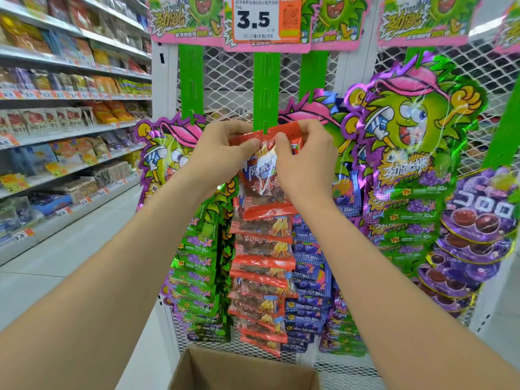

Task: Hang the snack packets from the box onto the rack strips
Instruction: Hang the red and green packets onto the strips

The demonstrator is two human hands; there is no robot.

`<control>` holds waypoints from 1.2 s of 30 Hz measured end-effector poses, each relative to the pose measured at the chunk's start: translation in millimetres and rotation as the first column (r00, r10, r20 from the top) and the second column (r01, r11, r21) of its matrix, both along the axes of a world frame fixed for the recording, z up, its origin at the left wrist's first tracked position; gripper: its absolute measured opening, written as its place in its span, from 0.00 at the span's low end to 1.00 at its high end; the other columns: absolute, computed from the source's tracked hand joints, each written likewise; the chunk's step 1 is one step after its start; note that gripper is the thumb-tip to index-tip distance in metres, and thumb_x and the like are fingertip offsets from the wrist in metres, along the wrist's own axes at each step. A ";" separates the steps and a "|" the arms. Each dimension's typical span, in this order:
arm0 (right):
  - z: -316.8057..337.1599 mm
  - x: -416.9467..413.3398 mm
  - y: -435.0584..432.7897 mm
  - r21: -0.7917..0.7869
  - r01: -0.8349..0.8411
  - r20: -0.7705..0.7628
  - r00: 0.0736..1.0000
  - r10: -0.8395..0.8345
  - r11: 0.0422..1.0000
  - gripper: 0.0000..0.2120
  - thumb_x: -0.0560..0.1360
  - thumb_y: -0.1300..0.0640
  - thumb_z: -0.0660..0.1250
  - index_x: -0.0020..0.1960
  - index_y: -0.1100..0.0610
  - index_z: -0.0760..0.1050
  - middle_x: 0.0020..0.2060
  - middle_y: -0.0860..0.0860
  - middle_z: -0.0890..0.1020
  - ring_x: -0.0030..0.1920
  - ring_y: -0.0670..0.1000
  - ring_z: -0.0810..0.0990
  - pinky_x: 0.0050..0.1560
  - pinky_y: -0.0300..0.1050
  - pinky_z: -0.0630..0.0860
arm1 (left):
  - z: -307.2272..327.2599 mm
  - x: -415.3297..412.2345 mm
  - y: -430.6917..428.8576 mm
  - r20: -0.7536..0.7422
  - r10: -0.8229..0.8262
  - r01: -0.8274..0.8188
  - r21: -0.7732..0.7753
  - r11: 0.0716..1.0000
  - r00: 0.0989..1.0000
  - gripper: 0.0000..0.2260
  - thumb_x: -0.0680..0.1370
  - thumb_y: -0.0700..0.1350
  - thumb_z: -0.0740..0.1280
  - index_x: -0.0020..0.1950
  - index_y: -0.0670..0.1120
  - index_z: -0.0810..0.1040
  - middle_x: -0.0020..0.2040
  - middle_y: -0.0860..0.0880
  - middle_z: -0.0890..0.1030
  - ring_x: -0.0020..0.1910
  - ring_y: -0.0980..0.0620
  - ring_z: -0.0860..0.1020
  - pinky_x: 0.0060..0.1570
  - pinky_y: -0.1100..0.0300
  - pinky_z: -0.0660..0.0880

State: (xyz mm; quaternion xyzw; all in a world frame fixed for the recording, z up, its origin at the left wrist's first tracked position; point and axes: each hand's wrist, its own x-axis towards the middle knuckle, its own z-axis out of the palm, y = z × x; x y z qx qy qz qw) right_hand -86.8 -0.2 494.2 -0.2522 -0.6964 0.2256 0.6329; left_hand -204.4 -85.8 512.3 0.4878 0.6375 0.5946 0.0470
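The left hand and the right hand each pinch the top edge of a red snack packet, holding it against the lower end of the middle green strip on the far rack. More red packets hang in a column just below it. The open cardboard box sits near, low in the middle.

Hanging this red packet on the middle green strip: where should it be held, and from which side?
By the flat top edge of the red packet, one pinch either side of the green strip, coming from the front. The packet faces out upright, its top middle meets the strip, and the left hand and right hand pinch there.
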 end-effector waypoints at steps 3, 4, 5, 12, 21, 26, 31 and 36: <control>-0.7 -1.8 3.3 -0.049 0.007 -0.006 1.000 -0.007 0.999 0.04 0.79 0.55 0.72 0.51 0.53 0.78 0.42 0.45 0.81 0.49 0.54 0.80 0.48 0.48 0.72 | 0.4 3.1 -0.2 -0.003 0.023 -0.023 0.039 0.999 1.000 0.05 0.82 0.42 0.73 0.54 0.52 0.80 0.48 0.51 0.87 0.47 0.57 0.86 0.48 0.62 0.82; -1.2 -1.7 4.1 -0.065 0.013 0.002 1.000 -0.013 0.998 0.03 0.78 0.55 0.72 0.50 0.52 0.78 0.42 0.45 0.81 0.49 0.54 0.80 0.47 0.47 0.71 | -0.2 3.5 0.1 -0.005 0.029 -0.028 0.056 0.998 1.000 0.06 0.81 0.41 0.73 0.52 0.52 0.80 0.44 0.55 0.87 0.43 0.61 0.85 0.44 0.66 0.80; -1.8 -1.4 5.2 -0.074 0.017 0.017 1.000 -0.015 0.997 0.03 0.78 0.55 0.73 0.49 0.52 0.78 0.41 0.45 0.82 0.48 0.54 0.81 0.47 0.47 0.73 | -1.3 4.1 0.3 -0.011 0.039 -0.038 0.073 0.997 0.999 0.08 0.81 0.40 0.73 0.48 0.54 0.80 0.39 0.58 0.86 0.39 0.65 0.83 0.41 0.69 0.79; -9.5 4.7 10.0 0.004 0.055 0.073 0.996 -0.056 0.998 0.12 0.75 0.49 0.76 0.55 0.51 0.79 0.44 0.46 0.83 0.47 0.54 0.82 0.53 0.53 0.79 | -16.4 1.0 4.0 -0.098 0.205 -0.188 0.163 0.969 0.974 0.08 0.79 0.44 0.76 0.54 0.54 0.82 0.49 0.58 0.85 0.48 0.61 0.84 0.56 0.55 0.83; -146.3 65.1 -52.5 0.158 -0.332 0.490 0.844 0.218 0.930 0.06 0.73 0.61 0.69 0.46 0.52 0.80 0.34 0.39 0.75 0.34 0.42 0.73 0.40 0.44 0.77 | -126.3 30.4 -49.4 -0.484 0.461 -0.264 0.421 0.868 0.744 0.06 0.77 0.37 0.74 0.53 0.44 0.82 0.49 0.48 0.79 0.49 0.45 0.78 0.51 0.52 0.75; -311.9 71.4 -49.1 -0.533 -0.228 0.841 -0.039 0.539 0.815 0.12 0.76 0.53 0.65 0.52 0.57 0.83 0.47 0.54 0.86 0.48 0.55 0.84 0.51 0.48 0.81 | -292.8 51.2 -82.2 -0.546 0.093 -0.315 -0.329 0.890 0.833 0.09 0.72 0.40 0.73 0.47 0.53 0.79 0.44 0.55 0.78 0.42 0.49 0.81 0.38 0.51 0.77; -444.3 78.7 -43.0 -0.587 0.069 0.783 -0.207 0.587 0.807 0.10 0.74 0.55 0.65 0.51 0.58 0.79 0.53 0.62 0.85 0.55 0.62 0.85 0.51 0.48 0.80 | -393.3 56.1 -99.3 -0.201 -0.280 -0.112 -0.946 0.305 0.939 0.10 0.78 0.46 0.67 0.58 0.53 0.82 0.56 0.51 0.84 0.59 0.45 0.82 0.56 0.53 0.79; -530.0 81.3 -36.1 -0.608 0.206 0.782 -0.013 0.624 0.767 0.16 0.80 0.57 0.64 0.65 0.58 0.81 0.64 0.60 0.82 0.66 0.61 0.79 0.65 0.47 0.73 | -433.8 54.3 -90.2 0.001 -0.384 0.017 -0.999 0.039 0.924 0.11 0.82 0.46 0.65 0.39 0.50 0.72 0.52 0.44 0.81 0.53 0.41 0.81 0.45 0.56 0.72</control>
